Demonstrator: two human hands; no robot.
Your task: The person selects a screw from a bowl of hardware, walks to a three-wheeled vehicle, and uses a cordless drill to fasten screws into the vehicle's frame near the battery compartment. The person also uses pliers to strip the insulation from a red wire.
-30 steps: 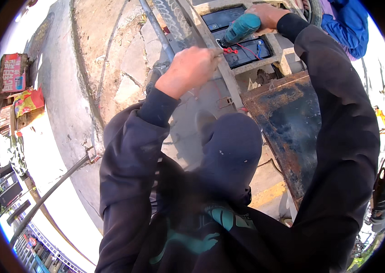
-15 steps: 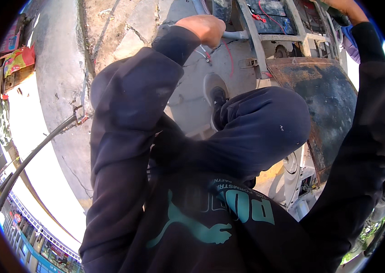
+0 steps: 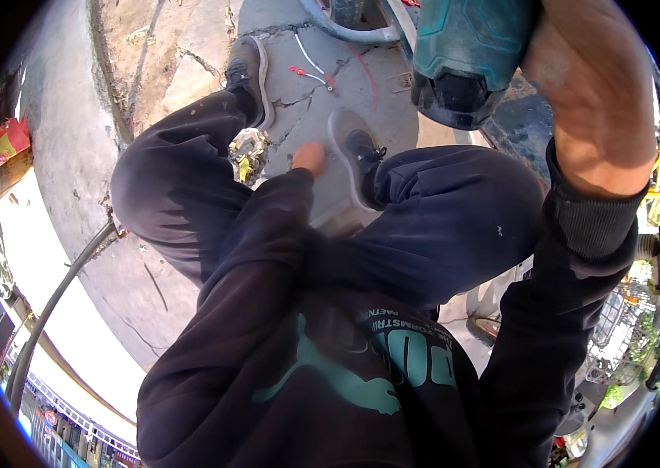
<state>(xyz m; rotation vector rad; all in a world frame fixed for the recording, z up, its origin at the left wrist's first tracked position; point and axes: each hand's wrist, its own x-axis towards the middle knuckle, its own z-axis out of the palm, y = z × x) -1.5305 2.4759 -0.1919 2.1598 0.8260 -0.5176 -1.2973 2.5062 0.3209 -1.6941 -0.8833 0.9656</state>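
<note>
High at the right, close to the camera, my right hand (image 3: 591, 86) is closed on a teal and black power tool (image 3: 470, 51). The hand is partly blurred, and its fingertips and the tool's upper part lie outside the picture. The tool's black end points down. My left hand (image 3: 310, 158) hangs low between my shoes, just above the concrete, small and blurred, with its fingers not distinguishable. Beyond it, a short white wire with red ends (image 3: 310, 72) lies on the ground.
A grey tubular metal frame (image 3: 369, 36) stands at the top, beside a thin red wire (image 3: 363, 74) on the concrete. My shoes (image 3: 357, 152) flank cracks and rubble. A black hose (image 3: 57, 304) curves at the left; a wire basket (image 3: 619, 327) stands at the right.
My left hand has left the grey tube and dropped down between my feet. My right hand has come in from the far upper right with the power tool. The metal frame now sits higher in view.
</note>
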